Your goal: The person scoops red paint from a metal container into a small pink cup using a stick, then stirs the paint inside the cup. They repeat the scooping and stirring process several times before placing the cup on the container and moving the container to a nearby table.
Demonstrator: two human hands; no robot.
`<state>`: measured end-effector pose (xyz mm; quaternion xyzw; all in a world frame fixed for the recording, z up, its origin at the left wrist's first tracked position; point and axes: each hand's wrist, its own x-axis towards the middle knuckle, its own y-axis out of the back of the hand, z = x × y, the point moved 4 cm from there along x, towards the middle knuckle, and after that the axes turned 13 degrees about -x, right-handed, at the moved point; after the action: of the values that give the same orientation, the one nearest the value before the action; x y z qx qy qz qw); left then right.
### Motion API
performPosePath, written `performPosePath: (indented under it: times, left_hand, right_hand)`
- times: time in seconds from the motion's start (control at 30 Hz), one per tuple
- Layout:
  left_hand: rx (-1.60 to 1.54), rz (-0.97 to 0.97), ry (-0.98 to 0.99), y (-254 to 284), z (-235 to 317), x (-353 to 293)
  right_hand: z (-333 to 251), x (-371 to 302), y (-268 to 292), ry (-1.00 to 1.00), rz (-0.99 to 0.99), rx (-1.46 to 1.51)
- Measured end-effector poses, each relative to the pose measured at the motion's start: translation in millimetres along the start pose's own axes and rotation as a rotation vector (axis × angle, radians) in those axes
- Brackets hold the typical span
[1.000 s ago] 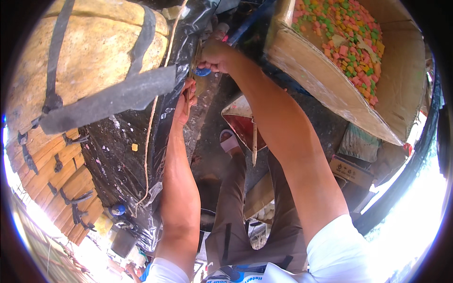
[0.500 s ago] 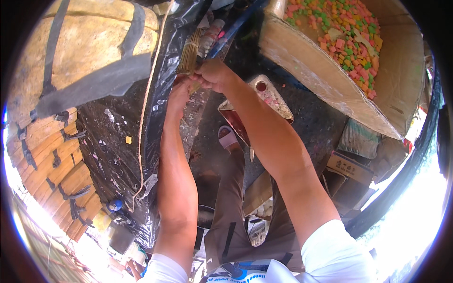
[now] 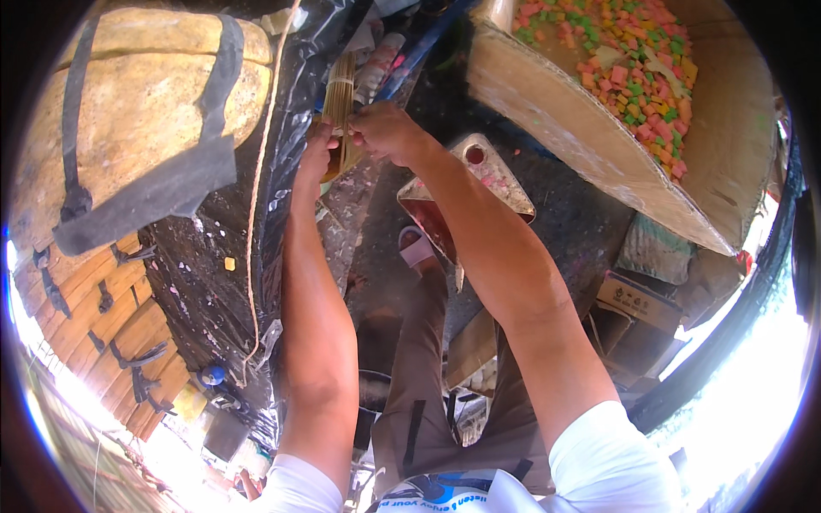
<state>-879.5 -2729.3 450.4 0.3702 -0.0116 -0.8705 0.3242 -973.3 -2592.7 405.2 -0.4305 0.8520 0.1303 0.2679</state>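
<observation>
A bundle of thin tan sticks (image 3: 340, 90) stands upright at the upper middle, with a pale band round its upper part. My left hand (image 3: 318, 147) is closed on its left side, thumb against the sticks. On the other side, my right hand (image 3: 386, 132) is curled shut, its fingertips at the bundle's edge. A light strip crosses the sticks between the two hands; whether my right fingers grip it or the sticks is too small to tell. The bundle's lower end spreads below my hands. A whitish roll (image 3: 378, 67) lies just right of the bundle.
A cardboard box (image 3: 590, 120) of pink, green and orange pieces (image 3: 654, 90) stands at the upper right. A stained metal container (image 3: 505, 175) sits below my right forearm. At left are black plastic sheeting (image 3: 205, 282), a rope (image 3: 259, 214) and a large strapped yellowish block (image 3: 162, 94).
My hands, close together at the bundle's lower part before, are now slightly apart on either side of it. My left hand has shifted left, and more of the sticks shows between and below them.
</observation>
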Motion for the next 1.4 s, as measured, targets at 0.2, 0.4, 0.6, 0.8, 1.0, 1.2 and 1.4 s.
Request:
performPosePath:
  times: [0.2,0.4,0.6,0.8,1.0,1.2,1.4]
  left_hand:
    - [-0.09,-0.106,-0.012,-0.1,4.3,15.8]
    - [0.05,-0.028,0.02,1.1,16.5,15.6]
    - [-0.067,-0.121,0.058,0.7,11.1,28.0]
    - [-0.053,-0.078,0.107,1.2,4.8,44.7]
    - [-0.082,-0.098,0.023,-4.1,3.7,56.0]
    - [-0.209,-0.236,-0.136,-5.1,-22.4,104.0]
    - [-0.146,0.114,-0.098,4.7,-39.0,20.4]
  right_hand:
    - [-5.1,-10.7,-22.1,0.278,0.016,-0.43]
    - [-7.3,-39.3,-19.8,-0.162,-0.038,0.255]
    - [-21.4,-35.2,-31.9,-0.274,-0.086,0.632]
    - [-35.0,-92.5,-53.4,-0.267,0.06,0.948]
    - [-38.2,-88.5,-54.8,-0.345,-0.009,1.002]
    - [-34.2,-137.7,-75.4,0.002,0.177,0.662]
    - [4.3,-194.0,-84.0,-0.188,0.191,0.684]
